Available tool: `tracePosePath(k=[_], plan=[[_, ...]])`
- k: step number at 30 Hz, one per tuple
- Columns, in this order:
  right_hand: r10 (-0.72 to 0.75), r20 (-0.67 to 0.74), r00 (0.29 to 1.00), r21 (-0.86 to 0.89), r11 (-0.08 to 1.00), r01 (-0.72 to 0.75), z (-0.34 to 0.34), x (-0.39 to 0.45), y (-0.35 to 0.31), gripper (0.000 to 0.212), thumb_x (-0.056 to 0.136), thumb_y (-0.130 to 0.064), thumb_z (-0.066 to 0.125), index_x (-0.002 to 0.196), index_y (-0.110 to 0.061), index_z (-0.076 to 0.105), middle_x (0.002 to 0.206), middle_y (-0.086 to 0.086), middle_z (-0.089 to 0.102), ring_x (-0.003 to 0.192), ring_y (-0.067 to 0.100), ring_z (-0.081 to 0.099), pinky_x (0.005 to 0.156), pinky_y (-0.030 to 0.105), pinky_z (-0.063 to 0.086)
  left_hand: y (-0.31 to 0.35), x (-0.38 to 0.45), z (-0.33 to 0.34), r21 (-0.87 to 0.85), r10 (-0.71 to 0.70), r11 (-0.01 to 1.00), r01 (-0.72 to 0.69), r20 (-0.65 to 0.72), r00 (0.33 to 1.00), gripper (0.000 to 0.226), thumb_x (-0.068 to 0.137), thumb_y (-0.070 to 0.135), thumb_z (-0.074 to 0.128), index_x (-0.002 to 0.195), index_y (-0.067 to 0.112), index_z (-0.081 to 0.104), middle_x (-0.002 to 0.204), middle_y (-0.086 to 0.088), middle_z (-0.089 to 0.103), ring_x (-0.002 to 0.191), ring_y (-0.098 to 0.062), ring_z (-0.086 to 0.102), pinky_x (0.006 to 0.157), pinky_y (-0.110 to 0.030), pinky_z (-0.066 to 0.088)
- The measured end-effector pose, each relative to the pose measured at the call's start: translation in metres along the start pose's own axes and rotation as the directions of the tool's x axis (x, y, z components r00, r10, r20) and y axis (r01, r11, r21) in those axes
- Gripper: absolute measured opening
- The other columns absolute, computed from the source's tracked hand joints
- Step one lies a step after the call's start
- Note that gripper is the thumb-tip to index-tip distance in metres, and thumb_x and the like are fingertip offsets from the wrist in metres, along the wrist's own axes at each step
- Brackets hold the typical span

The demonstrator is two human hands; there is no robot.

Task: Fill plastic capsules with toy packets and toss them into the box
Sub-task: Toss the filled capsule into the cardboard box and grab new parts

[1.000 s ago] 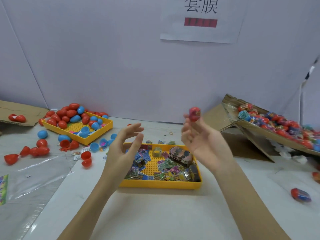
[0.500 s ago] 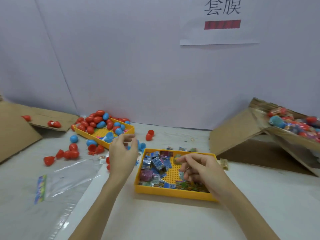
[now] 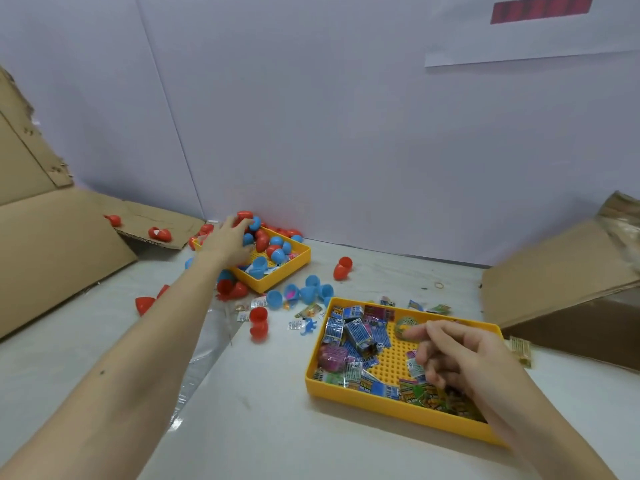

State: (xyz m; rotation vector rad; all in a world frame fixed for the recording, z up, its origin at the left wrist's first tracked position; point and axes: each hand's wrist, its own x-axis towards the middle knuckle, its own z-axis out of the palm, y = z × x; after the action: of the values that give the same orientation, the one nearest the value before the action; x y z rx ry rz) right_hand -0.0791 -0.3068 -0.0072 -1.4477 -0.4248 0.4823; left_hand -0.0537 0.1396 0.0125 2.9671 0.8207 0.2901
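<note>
Now new round starting: left hand (image 3: 227, 241) spread over capsule halves (image 3: 273, 249) in far tray (image 3: 277, 277); right hand (image 3: 460, 358) pinching toy packet (image 3: 414, 367) above near tray (image 3: 398, 408). Nothing joined yet; box (image 3: 561, 271) at right.

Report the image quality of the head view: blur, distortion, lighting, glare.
Head view: the right hand over the packet tray is smeared by motion blur, as is the cardboard box at the right edge; the left hand at the capsule tray is only slightly soft. Wide-angle distortion bends the wall seams. Lighting is even and soft, with mild glare on the plastic sheet.
</note>
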Motion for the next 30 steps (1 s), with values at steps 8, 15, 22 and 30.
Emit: tracePosePath(k=[8,15,22,30], plan=[[0.019,0.037,0.999,-0.020,1.000,-0.018,-0.002,0.005,0.003,0.031,0.088,-0.033,0.059,0.094,-0.014,0.082,0.076,0.013,0.069,0.058,0.019,0.059,0.051,0.022,0.049,0.013,0.008,0.016,-0.125,0.055,0.990,-0.068,-0.102,0.993,0.038,0.094,0.011,0.069,0.128,0.005,0.052,0.128,-0.019,0.050,0.118,-0.034,0.049,0.099,-0.041,0.043],[0.023,0.034,0.999,-0.019,1.000,-0.023,-0.002,-0.001,-0.002,0.032,0.089,-0.034,0.059,0.095,-0.012,0.082,0.077,0.012,0.070,0.059,0.017,0.060,0.053,0.023,0.050,0.016,-0.028,0.002,-0.160,0.160,0.973,-0.166,-0.052,0.986,0.016,0.093,0.015,0.072,0.106,0.005,0.068,0.106,-0.013,0.068,0.100,-0.029,0.062,0.081,-0.038,0.052],[0.019,0.024,1.000,-0.039,0.999,-0.019,-0.001,-0.003,-0.002,0.031,0.103,-0.022,0.053,0.094,-0.012,0.082,0.078,0.012,0.070,0.061,0.016,0.061,0.055,0.022,0.051,0.035,-0.091,-0.022,-0.396,-0.073,0.908,-0.135,-0.467,0.882,0.032,0.093,0.020,0.075,0.121,0.004,0.069,0.102,-0.010,0.050,0.097,-0.020,0.047,0.082,-0.028,0.039],[-0.047,-0.037,0.998,-0.081,0.996,0.044,-0.001,-0.006,-0.001,0.028,0.107,-0.014,0.051,0.101,-0.005,0.077,0.076,0.009,0.070,0.061,0.017,0.063,0.055,0.021,0.050,0.152,-0.197,-0.035,-0.742,0.086,0.536,-0.402,-0.426,0.900,0.019,0.093,0.022,0.075,0.110,0.021,0.069,0.097,0.010,0.071,0.089,-0.002,0.066,0.075,-0.014,0.051]])
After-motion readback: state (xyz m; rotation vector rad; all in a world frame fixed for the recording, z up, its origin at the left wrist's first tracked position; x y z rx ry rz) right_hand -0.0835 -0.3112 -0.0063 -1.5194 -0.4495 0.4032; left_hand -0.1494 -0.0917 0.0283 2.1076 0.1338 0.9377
